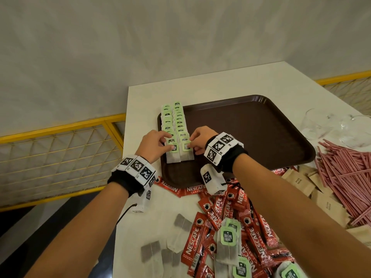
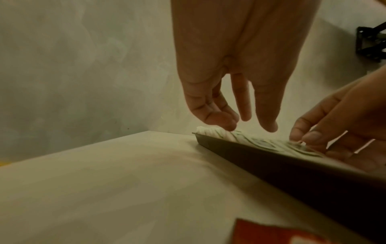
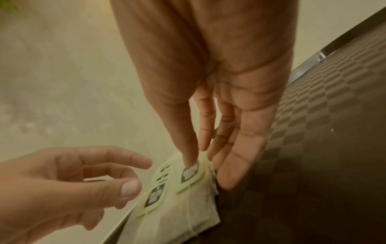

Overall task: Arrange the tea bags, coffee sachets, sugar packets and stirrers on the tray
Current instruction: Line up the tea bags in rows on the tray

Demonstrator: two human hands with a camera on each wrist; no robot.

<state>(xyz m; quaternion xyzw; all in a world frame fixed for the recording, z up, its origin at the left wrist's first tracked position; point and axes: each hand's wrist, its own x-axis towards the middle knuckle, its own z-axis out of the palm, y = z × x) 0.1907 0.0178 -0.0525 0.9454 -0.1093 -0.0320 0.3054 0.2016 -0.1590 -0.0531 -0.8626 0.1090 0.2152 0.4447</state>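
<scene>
A brown tray (image 1: 251, 133) lies on a white table. Two rows of tea bags (image 1: 174, 121) with green tags run along its left side. My left hand (image 1: 167, 143) hovers over the nearest bag of the left row (image 1: 172, 156), fingers relaxed, tips touching the row (image 2: 261, 141). My right hand (image 1: 190, 144) presses one straight finger on the green tag (image 3: 191, 173) of the nearest right-row bag (image 1: 187, 155). Its other fingers (image 3: 234, 156) lie straight along that bag's side. Neither hand grips anything.
Red coffee sachets (image 1: 230, 217) and loose tea bags (image 1: 228, 243) are heaped at the near table edge. Brown sugar packets (image 1: 313, 183) and pink stirrers (image 1: 345, 177) lie right of the tray, below glass cups (image 1: 321, 125). A yellow railing (image 1: 60, 153) stands left of the table.
</scene>
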